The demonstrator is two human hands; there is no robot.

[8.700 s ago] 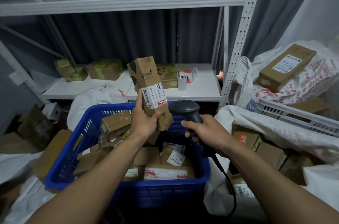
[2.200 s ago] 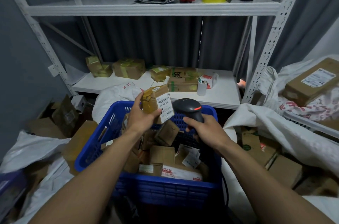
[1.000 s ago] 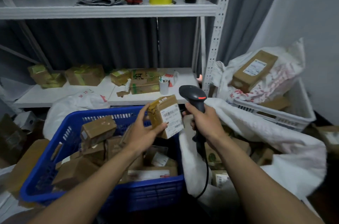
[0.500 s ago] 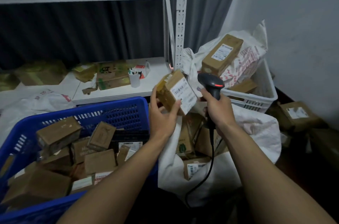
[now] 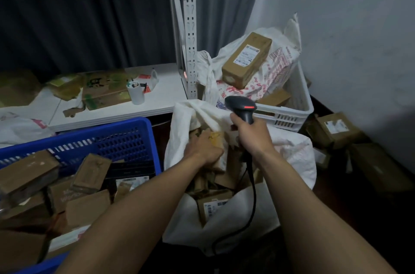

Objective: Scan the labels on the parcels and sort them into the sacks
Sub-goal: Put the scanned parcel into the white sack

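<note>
Brown cardboard parcel (image 5: pixel 216 139), fingers of left hand (image 5: pixel 203 152) curled round it, sits inside white woven sack (image 5: pixel 179 217); right hand (image 5: pixel 252 137) grips black scanner (image 5: pixel 240 105); blue plastic crate (image 5: pixel 89 132) full.

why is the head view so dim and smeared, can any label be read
Head view: dim light, the floor at lower right nearly black; motion blur smears the parcels in the blue crate; the wide lens slants the shelf post; the label on the long box shows dark lines but no readable text; the parcel the left hand grips in the white sack is blurred too.
</note>
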